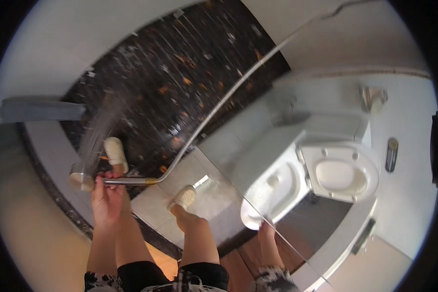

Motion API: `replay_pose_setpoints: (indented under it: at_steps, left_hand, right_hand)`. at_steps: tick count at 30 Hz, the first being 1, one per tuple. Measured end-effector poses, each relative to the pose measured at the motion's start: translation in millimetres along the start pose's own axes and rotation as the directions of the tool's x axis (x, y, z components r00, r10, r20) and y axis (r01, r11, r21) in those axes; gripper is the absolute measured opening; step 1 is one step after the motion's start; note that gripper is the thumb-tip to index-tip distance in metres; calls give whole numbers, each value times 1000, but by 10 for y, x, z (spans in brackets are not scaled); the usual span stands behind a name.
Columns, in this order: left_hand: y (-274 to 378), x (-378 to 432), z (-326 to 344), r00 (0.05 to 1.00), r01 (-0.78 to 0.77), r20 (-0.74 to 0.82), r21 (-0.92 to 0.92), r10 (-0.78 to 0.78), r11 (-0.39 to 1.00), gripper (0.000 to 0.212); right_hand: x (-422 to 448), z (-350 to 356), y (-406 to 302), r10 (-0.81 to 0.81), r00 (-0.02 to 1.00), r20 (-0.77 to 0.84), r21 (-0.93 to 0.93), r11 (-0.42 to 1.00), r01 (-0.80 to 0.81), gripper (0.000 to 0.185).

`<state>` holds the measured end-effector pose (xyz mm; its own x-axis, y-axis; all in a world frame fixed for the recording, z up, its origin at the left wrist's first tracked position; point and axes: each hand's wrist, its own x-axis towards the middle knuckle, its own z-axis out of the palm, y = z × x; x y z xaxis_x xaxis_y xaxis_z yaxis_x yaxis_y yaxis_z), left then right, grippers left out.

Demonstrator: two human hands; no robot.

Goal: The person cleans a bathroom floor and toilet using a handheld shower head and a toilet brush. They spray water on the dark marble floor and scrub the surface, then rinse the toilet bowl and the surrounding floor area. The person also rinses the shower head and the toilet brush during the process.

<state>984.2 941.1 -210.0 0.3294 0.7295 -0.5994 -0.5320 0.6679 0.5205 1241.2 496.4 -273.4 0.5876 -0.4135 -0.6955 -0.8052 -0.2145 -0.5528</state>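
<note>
My left hand [107, 200] is closed around the metal handle of a shower head [82, 181], at the lower left. Water [100, 131] sprays from the head toward the dark, glossy floor [175, 91]. From the handle's other end a ribbed metal hose [219, 104] runs up to the upper right. Lower right of centre, my right hand [267, 230] is at the edge of a glass panel [237, 157] and appears to grip it; its fingers are blurred. In the picture a white toilet [273, 182] with its seat [345, 171] raised lies just above that hand.
One cream shoe [115, 151] is on the dark floor, the other [184, 198] on a light tile [211, 219]. A long grey object [43, 110] juts in at left. A paper holder [374, 98] and a dark handle [364, 235] are at right. Reddish-brown flooring [237, 268] shows below.
</note>
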Motion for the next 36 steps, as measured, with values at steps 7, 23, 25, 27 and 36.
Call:
replay_pose_setpoints:
  at_steps: [7, 23, 25, 27, 36]
  left_hand:
    - [1419, 319, 940, 944, -320, 136, 148, 302, 936, 19]
    - [4430, 1253, 3422, 243, -869, 491, 494, 837, -38, 16]
    - [4951, 1243, 3756, 43, -823, 552, 492, 833, -284, 17]
    - [5396, 1254, 4098, 88, -699, 521, 640, 849, -319, 20]
    - [6059, 1847, 4876, 400, -566, 235, 824, 886, 37, 72]
  right_hand:
    - [-1797, -1022, 252, -321, 855, 407, -680, 519, 518, 27]
    - [-5301, 3161, -2551, -603, 245, 759, 319, 673, 667, 45]
    - [-5796, 3471, -2766, -467, 267, 843, 335, 844, 419, 44]
    - [-6115, 3749, -2912, -391, 143, 909, 372, 917, 140, 44]
    - [-6639, 4449, -3432, -210, -220, 953, 115, 918, -379, 34]
